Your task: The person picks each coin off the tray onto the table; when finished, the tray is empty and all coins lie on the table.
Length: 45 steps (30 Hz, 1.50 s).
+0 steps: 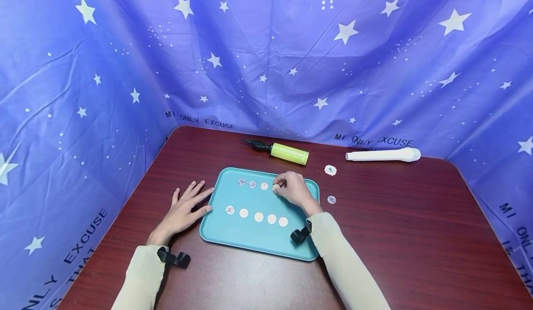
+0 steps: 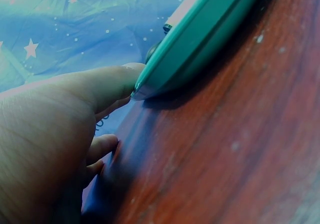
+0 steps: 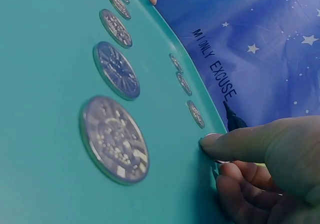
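On a turquoise tray [image 1: 266,238] lie silver coins in two rows. The near row has several coins, among them a large-looking coin [image 3: 116,140] closest in the right wrist view. Three coins make up the far row, one being a coin [image 1: 264,186] just left of my right hand [image 1: 293,189]. That hand pinches another coin [image 1: 276,187] between thumb and fingers, at the right end of the far row, mostly hidden by the thumb in the right wrist view. My left hand [image 1: 183,210] rests on the table with fingers spread, its thumb and forefinger at the tray's left rim [image 2: 175,59].
Behind the tray lies a yellow-green hand pump [image 1: 289,154] with a black nozzle. A white wand-like tube [image 1: 383,155] is at the back right. Right of the tray are a white scalloped disc [image 1: 330,170] and a loose coin [image 1: 331,200]. Blue star-patterned curtains [image 1: 266,60] surround the table.
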{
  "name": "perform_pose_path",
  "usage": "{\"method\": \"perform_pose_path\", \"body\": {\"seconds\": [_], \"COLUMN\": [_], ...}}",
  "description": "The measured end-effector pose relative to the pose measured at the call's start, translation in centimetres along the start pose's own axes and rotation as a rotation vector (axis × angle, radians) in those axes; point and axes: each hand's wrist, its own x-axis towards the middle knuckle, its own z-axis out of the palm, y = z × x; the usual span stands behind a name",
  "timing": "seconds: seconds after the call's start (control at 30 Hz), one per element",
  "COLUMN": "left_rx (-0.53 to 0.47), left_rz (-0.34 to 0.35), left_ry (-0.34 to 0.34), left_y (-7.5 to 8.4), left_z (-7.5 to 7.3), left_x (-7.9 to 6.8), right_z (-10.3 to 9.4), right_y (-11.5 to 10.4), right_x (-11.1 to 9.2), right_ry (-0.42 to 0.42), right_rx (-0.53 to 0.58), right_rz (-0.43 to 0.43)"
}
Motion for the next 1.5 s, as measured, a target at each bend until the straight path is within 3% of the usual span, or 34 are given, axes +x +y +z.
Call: {"method": "perform_pose_path", "body": {"seconds": [0.43, 0.7, 0.97, 1.17, 1.5], "left_rx": [0.0, 0.005, 0.015, 0.01, 0.01], "left_rz": [0.005, 0.016, 0.011, -0.006, -0.004], "left_ry": [0.006, 0.025, 0.024, -0.003, 0.007], "left_y": [0.0, 0.0, -0.1, -0.2, -0.2], "left_z": [0.0, 0.2, 0.3, 0.1, 0.2], "left_x": [0.1, 0.1, 0.1, 0.1, 0.1], "right_z": [-1.0, -2.0, -2.9, -3.6, -4.7], "right_y": [-0.2, 0.1, 0.6, 0.9, 1.8], "right_x": [-0.6, -1.2, -1.9, -2.4, -3.2], "right_ry": [-0.012, -0.03, -0.021, -0.024, -0.006], "right_rx": [0.004, 0.175, 0.278, 0.321, 0.327], "right_rz": [-0.012, 0.071, 0.122, 0.138, 0.163]}}
